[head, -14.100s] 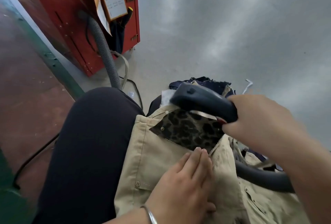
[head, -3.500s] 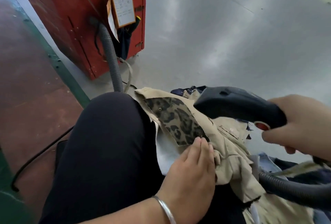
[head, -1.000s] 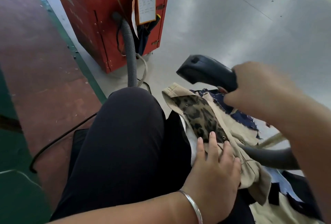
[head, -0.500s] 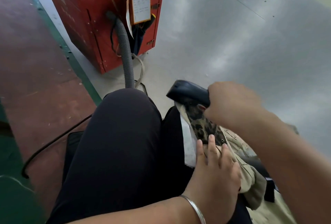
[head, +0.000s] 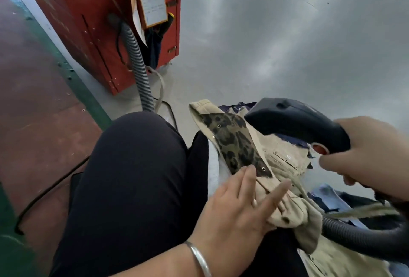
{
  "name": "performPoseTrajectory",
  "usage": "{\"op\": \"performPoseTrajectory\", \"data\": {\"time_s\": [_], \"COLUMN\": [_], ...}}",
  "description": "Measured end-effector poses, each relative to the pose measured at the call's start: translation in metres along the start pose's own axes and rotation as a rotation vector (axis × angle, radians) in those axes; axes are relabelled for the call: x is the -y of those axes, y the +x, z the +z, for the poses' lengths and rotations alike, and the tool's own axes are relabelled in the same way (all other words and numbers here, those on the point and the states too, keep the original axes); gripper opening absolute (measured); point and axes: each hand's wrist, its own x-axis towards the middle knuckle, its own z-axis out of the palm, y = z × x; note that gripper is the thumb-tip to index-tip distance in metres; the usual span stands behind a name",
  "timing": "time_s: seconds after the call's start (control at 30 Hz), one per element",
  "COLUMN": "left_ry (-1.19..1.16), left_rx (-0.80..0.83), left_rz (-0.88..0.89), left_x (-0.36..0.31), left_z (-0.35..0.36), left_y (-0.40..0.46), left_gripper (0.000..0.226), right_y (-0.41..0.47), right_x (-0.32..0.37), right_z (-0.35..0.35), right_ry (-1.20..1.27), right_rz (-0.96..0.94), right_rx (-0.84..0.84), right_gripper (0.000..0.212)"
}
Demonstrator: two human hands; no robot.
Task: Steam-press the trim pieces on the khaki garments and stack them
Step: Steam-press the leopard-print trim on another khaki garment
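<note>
Steamer [head: 296, 121] just lifted off the trim [head: 234, 141], right hand [head: 371, 155] gripping it; left hand [head: 241, 208] flat, open below. Pass looks done.

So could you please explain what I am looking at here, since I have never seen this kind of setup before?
There is no robot here. The picture comes from a camera worn on a person's head, looking down at their lap and both hands. The right hand grips a dark handheld steamer, whose ribbed hose trails off to the right. The left hand, fingers straight, rests on a khaki garment draped over the lap, beside its leopard-print trim piece. The steamer head sits just right of the trim; whether it touches the cloth cannot be told. Behind stands a red cabinet with a grey hose, on a grey floor.
</note>
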Motion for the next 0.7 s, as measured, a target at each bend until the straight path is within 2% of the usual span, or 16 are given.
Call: {"op": "performPoseTrajectory", "data": {"time_s": [0.07,0.2,0.33,0.47,0.7], "left_ry": [0.049,0.157,0.242,0.256,0.254], "left_rx": [-0.045,-0.001,-0.114,-0.176,-0.159], "left_rz": [-0.005,-0.053,-0.044,-0.05,-0.07], "left_x": [0.0,0.0,-0.003,-0.002,-0.005], "left_z": [-0.001,-0.007,-0.002,0.003,0.001], "left_y": [-0.001,0.002,0.001,0.002,0.003], "left_gripper": [0.074,0.064,0.054,0.049,0.052], "right_y": [-0.01,-0.024,-0.021,-0.005,0.068], "right_x": [-0.012,-0.026,-0.024,-0.004,0.047], "right_z": [0.005,0.009,0.019,0.03,0.042], "right_ry": [0.036,0.096,0.031,-0.094,0.025], "right_rz": [0.043,0.052,0.007,-0.039,-0.056], "right_rx": [-0.025,-0.028,0.012,0.101,0.068], "right_gripper": [0.021,0.025,0.022,0.013,0.008]}}
